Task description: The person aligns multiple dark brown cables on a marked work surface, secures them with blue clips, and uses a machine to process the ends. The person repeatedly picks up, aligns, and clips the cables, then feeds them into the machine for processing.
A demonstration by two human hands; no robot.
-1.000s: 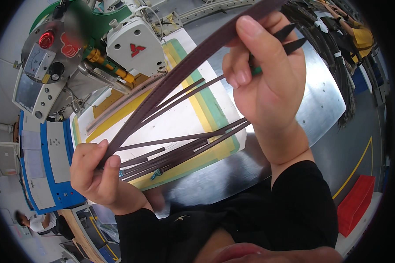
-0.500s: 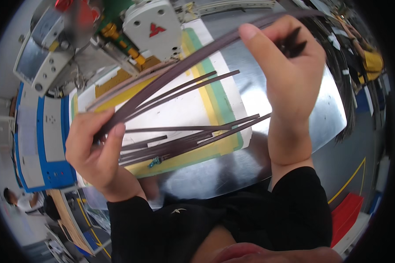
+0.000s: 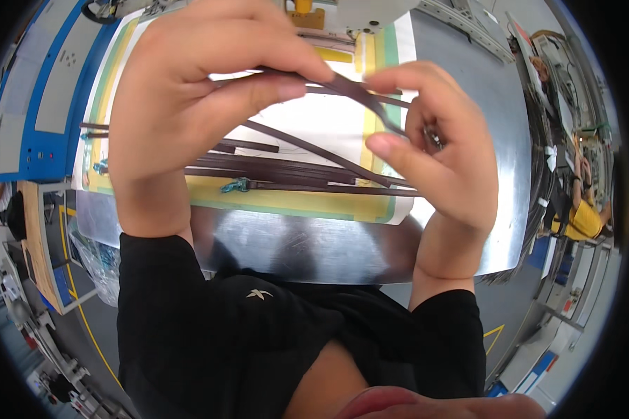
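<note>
Dark brown strap (image 3: 356, 92) slants across the upper middle

A metal tabletop (image 3: 300, 241) spans the middle of the frame, bearing a white sheet (image 3: 304, 115) edged with yellow and green tape. Above it, the left hand (image 3: 182, 101), upper left, pinches the strap between thumb and forefinger. The right hand (image 3: 451, 136), right of centre, curls around the lower stretch; whether it grips, I cannot tell. Between them the strap's long axis slopes down rightward. Loose straps (image 3: 286, 167) lie below, with a teal clasp (image 3: 235, 185) left of centre.
</note>
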